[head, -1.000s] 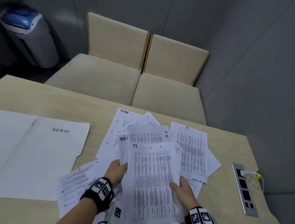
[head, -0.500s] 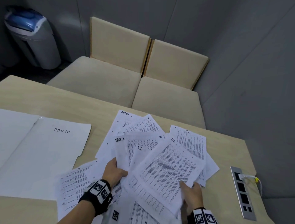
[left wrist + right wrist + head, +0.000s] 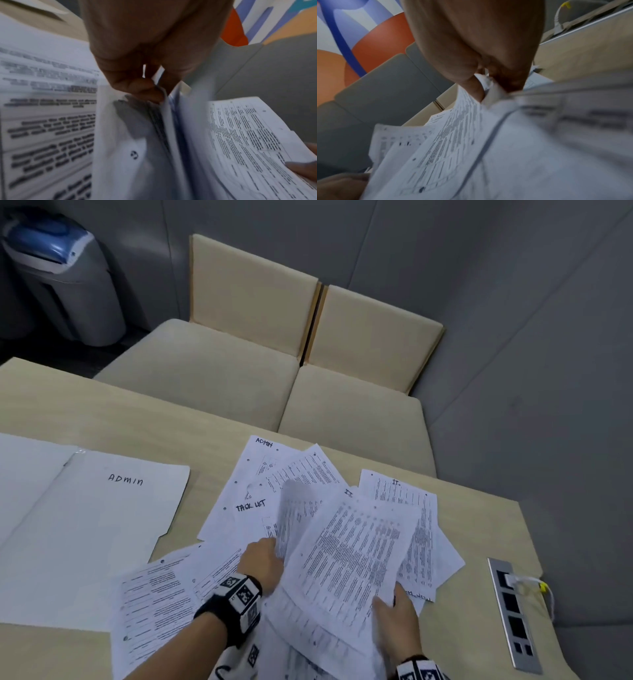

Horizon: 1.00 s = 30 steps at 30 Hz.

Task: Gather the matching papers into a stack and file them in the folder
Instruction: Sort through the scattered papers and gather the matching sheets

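Now the left hand (image 3: 262,559) pinches the edge of some printed sheets (image 3: 294,518) and the right hand (image 3: 399,625) pinches the corner of an "IT" sheet (image 3: 356,553), both lifted over the scattered papers (image 3: 274,470) on the bench (image 3: 102,412), beside the open "ADMIN" folder (image 3: 85,525).

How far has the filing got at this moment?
Done: the folder marked ADMIN lies open on the table; nothing visibly filed. In hand: the left hand and right hand each grip sheets lifted from the scattered pile. Left: pulling the ADMIN sheet and any matches, stacking and filing them.
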Motion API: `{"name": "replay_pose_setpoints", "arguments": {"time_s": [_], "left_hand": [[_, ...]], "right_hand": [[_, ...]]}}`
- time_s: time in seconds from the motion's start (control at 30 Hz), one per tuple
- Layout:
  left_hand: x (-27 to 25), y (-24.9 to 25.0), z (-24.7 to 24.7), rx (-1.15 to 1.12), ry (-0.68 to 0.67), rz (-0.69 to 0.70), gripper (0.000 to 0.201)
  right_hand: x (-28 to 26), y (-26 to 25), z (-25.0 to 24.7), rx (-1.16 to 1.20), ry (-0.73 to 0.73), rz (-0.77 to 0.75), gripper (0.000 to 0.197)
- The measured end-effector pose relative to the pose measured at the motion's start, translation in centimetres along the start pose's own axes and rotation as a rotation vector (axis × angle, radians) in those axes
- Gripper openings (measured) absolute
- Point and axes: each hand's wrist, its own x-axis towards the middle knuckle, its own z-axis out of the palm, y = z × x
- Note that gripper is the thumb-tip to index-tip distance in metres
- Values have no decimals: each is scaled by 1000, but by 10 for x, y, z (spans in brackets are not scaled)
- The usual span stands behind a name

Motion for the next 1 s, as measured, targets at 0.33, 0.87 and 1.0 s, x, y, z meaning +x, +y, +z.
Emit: {"name": "replay_pose_setpoints", "arguments": {"time_s": [0.33, 0.87, 1.0], "left_hand": [[-16, -14, -10, -242, 172, -256, 77], [26, 18, -21, -363, 330, -133, 58], [52, 12, -9, -159, 245, -261, 87]], "right_hand": [[26, -26, 20, -5, -111, -42, 33], [69, -25, -79, 402, 118, 76, 35], [110, -16, -102, 232, 58, 236, 41]]}}
